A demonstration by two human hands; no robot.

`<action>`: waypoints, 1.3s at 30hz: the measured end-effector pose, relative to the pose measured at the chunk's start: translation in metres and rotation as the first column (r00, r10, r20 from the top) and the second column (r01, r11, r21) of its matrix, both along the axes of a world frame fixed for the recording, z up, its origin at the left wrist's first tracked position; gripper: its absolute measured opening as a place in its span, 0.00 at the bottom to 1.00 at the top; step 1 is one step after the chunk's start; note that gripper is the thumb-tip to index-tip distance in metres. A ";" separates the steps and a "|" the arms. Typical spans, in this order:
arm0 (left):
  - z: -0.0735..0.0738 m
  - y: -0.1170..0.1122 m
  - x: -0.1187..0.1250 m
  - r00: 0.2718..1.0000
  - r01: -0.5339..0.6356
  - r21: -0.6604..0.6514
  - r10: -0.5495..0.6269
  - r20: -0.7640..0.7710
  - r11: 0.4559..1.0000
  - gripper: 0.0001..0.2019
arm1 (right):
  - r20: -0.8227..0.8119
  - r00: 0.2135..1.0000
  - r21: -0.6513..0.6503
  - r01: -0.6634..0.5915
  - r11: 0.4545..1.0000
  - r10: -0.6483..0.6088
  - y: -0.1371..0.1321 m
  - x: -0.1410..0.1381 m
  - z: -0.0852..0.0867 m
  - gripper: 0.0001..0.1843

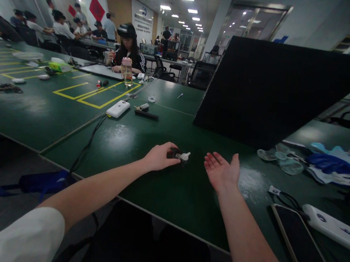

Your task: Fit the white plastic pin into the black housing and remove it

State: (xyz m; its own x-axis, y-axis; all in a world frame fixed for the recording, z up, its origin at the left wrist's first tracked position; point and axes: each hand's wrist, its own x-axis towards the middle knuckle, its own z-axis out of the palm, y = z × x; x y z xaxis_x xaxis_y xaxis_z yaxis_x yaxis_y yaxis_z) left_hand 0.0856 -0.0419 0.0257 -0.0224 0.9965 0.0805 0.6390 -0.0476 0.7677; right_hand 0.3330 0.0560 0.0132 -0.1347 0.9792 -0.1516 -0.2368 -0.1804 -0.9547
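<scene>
My left hand (pixel 160 156) pinches a small dark part with a white end piece (pixel 185 156) between thumb and fingers, low over the green table (pixel 162 188). Its exact kind is too small to make out, and the fingers cover some of it. To the right, my right hand (pixel 221 171) is turned palm up with its fingers stretched out, and nothing lies in it. A gap separates it from the small part.
A large black panel (pixel 269 91) stands tilted at right. Beside it lie clear fan blades (pixel 287 159), blue-and-white gloves (pixel 330 164), a phone (pixel 303 244) and a white power bank (pixel 333 227). Another white device (pixel 118 108) lies left. A person (pixel 127 51) sits across.
</scene>
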 end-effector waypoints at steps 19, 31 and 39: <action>0.002 -0.026 -0.163 0.816 -0.183 0.266 0.297 -0.496 0.947 0.25 | -0.087 0.988 -0.050 -0.132 0.990 0.127 -0.013 -0.009 0.009 0.43; -0.002 -0.032 -0.184 0.717 -0.212 0.367 0.400 -0.570 0.905 0.24 | -0.059 0.990 -0.058 -0.132 0.990 0.129 -0.022 -0.010 0.018 0.41; -0.022 0.020 -0.160 0.812 -0.579 0.159 0.584 0.020 0.800 0.24 | -0.032 0.987 -0.047 -0.159 0.986 0.157 -0.014 -0.010 0.013 0.42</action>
State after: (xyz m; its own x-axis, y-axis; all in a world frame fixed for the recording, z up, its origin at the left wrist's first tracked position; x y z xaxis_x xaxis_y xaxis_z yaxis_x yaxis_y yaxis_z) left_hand -0.0745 -0.0215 0.0040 -0.5887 0.7727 0.2373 0.6055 0.2271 0.7627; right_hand 0.3234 0.0417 0.0258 -0.2921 0.9367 -0.1929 -0.2282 -0.2642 -0.9371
